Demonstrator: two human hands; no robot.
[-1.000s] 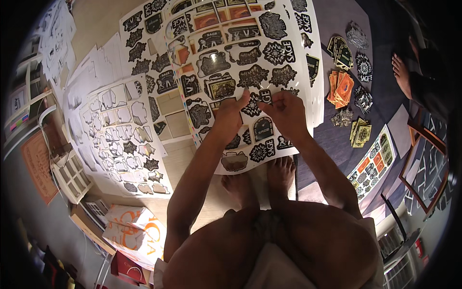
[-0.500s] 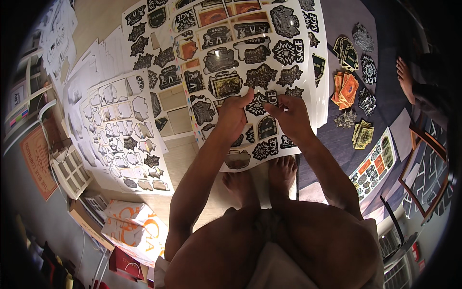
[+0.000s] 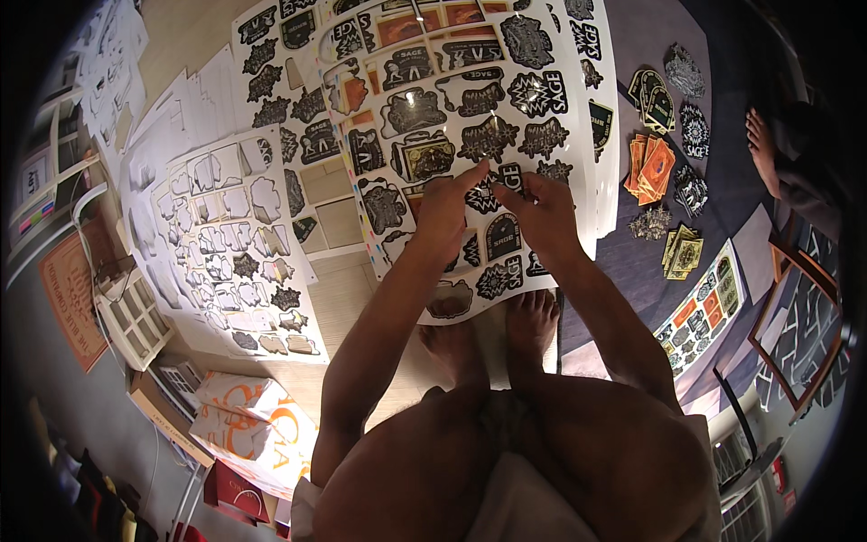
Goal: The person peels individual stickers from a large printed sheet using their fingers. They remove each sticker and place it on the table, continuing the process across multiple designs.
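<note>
A large printed sticker sheet [image 3: 424,163] curves up in front of me, covered with black-and-white, gold and orange designs. Around its lower middle both hands work on a starburst sticker [image 3: 482,195], which is partly covered by my fingers. My left hand [image 3: 441,215] is closed at the sheet left of the sticker, its thumb stretched up along the sticker's upper edge and its other fingers mostly hidden. From the right, my right hand [image 3: 545,215] pinches at the sticker, thumb and index finger close together over it. Whether the sticker has come loose cannot be made out.
On the dark mat at right lie piles of cut-out pieces: orange cards [image 3: 652,167], gold cards [image 3: 684,251] and black badges [image 3: 652,99]. Used white sheets with cut outlines [image 3: 185,262] lie at left. My bare feet [image 3: 530,316] stand below the sheet; another person's foot [image 3: 760,144] is at right.
My left hand has shifted slightly up and right, its thumb now further over the starburst sticker. The right hand stays nearly in place, and the sheet has moved a little.
</note>
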